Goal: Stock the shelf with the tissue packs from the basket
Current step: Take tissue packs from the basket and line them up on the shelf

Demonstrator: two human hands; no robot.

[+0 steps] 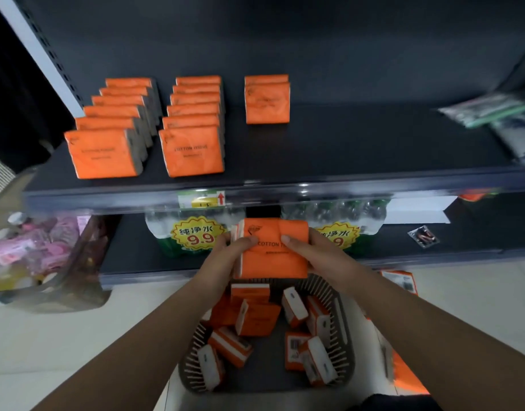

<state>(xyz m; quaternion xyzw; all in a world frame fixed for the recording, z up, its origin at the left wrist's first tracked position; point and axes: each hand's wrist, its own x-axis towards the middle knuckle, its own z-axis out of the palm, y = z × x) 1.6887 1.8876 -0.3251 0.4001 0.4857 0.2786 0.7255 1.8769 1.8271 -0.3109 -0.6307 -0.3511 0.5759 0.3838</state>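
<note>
Two hands [270, 247] around orange tissue packs [274, 250]

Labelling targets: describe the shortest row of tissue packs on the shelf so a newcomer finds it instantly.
Start at the dark upper shelf, where three rows of orange tissue packs run front to back. Take the rightmost row. It holds only two packs and sits far back, while the left row and middle row reach almost to the front edge.

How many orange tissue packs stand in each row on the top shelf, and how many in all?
Left row: 6
Middle row: 6
Right row: 2
Total on the shelf: 14
</note>
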